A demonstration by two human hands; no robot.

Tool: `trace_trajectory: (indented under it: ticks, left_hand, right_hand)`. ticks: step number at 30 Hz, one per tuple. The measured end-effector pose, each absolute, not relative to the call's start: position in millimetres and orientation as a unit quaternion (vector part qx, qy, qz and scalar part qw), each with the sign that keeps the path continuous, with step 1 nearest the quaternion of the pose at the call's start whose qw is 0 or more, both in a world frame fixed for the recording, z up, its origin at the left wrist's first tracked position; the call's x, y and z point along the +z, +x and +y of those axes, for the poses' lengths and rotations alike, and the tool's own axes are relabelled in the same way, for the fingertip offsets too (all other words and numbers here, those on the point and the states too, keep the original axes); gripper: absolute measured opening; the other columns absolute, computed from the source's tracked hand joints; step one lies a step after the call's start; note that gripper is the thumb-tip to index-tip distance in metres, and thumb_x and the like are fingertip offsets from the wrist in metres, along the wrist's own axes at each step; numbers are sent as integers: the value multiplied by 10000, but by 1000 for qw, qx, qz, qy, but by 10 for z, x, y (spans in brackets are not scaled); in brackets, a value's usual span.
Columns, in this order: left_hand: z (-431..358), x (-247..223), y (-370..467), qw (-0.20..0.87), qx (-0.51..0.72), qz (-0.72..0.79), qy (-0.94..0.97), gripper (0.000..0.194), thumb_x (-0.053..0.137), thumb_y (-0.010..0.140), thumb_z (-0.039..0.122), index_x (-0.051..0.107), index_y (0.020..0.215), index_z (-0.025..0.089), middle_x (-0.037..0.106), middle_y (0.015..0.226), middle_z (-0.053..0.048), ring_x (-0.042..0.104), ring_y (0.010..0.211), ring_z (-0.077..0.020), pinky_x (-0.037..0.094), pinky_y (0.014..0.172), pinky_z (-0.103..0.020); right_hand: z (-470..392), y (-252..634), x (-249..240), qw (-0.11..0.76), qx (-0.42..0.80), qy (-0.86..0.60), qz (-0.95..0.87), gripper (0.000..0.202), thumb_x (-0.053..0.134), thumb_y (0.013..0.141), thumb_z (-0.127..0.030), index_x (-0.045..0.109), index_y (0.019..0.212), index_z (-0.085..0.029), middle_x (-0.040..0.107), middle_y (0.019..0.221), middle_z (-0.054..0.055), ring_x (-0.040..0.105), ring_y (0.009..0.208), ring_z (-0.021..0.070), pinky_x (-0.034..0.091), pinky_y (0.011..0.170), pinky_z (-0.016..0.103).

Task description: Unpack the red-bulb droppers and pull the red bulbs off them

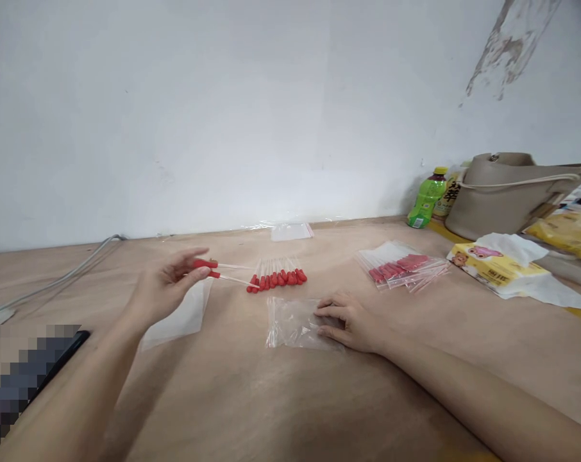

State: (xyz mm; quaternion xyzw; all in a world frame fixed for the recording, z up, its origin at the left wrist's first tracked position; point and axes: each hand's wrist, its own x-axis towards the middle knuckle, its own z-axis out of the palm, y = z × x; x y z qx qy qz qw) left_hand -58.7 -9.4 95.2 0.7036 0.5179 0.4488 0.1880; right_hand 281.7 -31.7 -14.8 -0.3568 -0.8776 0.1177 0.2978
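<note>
While a grey cable (79, 269) trails along the far left of the brown tabletop (223, 398), a pale sheet (185, 314) lies partly under my left wrist. My left hand (175, 276) is raised above it, pinching two red-bulbed droppers (205, 264) by their bulbs between thumb and fingers, the clear stems pointing right. Their tips reach the left end of a row of red-bulbed droppers (281, 277), laid side by side with the bulbs towards me. Behind the row, a small zip bag (292, 231) lies near the wall; in front of it is a flat, clear zip bag (293, 324). My right hand (355, 324) rests on that bag's right end, fingers spread and slightly bent, not closed round anything. Further right are overlapping zip bags (399, 268), whose red contents look like more droppers, though the plastic blurs them. Beyond stand a green bottle (425, 202), a beige handbag (502, 199) and, nearer me, a yellow tissue pack (497, 273).
</note>
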Motion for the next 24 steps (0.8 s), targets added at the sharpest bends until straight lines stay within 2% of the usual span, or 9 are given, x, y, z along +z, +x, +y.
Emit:
trace_trajectory:
  ticks: [3, 6, 9, 11, 14, 16, 20, 24]
  left_hand:
    - [-56, 946, -499, 102, 519, 497, 688, 412, 627, 699, 409, 507, 1044, 218, 679, 802, -19, 657, 757, -183, 546, 697, -330]
    - [108, 781, -328, 24, 526, 477, 704, 304, 581, 751, 364, 513, 998, 199, 658, 886, -36, 646, 802, -169, 537, 716, -304]
    - [336, 582, -175, -67, 435, 461, 771, 172, 484, 824, 310, 566, 920, 193, 653, 946, -50, 622, 874, -169, 492, 811, -312]
    - [459, 481, -102, -106, 344, 444, 821, 183, 417, 853, 232, 577, 938, 202, 652, 972, -56, 601, 927, -178, 455, 856, -322]
    - [547, 396, -25, -131, 224, 416, 872, 280, 360, 840, 102, 566, 1001, 204, 619, 1061, -73, 557, 1010, -189, 422, 879, -322]
    - [541, 373, 14, -132, 188, 402, 886, 309, 370, 818, 62, 561, 1016, 203, 610, 1070, -76, 547, 1017, -191, 424, 863, -312]
    - [453, 359, 77, -127, 170, 393, 895, 279, 420, 800, 67, 573, 989, 204, 624, 1011, -71, 568, 949, -195, 445, 794, -298]
    - [411, 330, 92, -115, 191, 387, 895, 228, 425, 841, 142, 576, 995, 217, 629, 986, -56, 586, 875, -176, 451, 737, -267]
  right_hand:
    - [-322, 2812, -133, 293, 125, -357, -878, 307, 554, 790, -390, 615, 1042, -226, 583, 1030, 77, 530, 962, 187, 428, 852, 340]
    - [-320, 2813, -128, 289, 129, -360, -877, 312, 550, 791, -392, 615, 1045, -223, 580, 1031, 77, 527, 962, 187, 427, 852, 341]
    - [-322, 2817, -123, 288, 131, -361, -877, 312, 547, 794, -392, 614, 1045, -220, 577, 1036, 78, 524, 958, 187, 426, 850, 344]
    - [-326, 2817, -115, 285, 130, -360, -879, 312, 546, 794, -394, 613, 1045, -222, 577, 1033, 80, 526, 952, 189, 426, 848, 349]
    - [-331, 2814, -101, 285, 126, -357, -881, 305, 546, 795, -390, 613, 1041, -222, 579, 1025, 78, 529, 940, 188, 426, 839, 346]
    - [-332, 2811, -93, 284, 124, -356, -882, 300, 542, 799, -386, 614, 1038, -220, 580, 1022, 75, 529, 934, 184, 426, 835, 341]
    - [-329, 2808, -91, 283, 119, -356, -883, 298, 546, 797, -388, 618, 1030, -218, 582, 1022, 74, 529, 935, 181, 423, 837, 338]
    - [-319, 2812, -110, 287, 114, -352, -884, 291, 555, 793, -378, 619, 1027, -217, 586, 1015, 71, 529, 941, 179, 419, 843, 336]
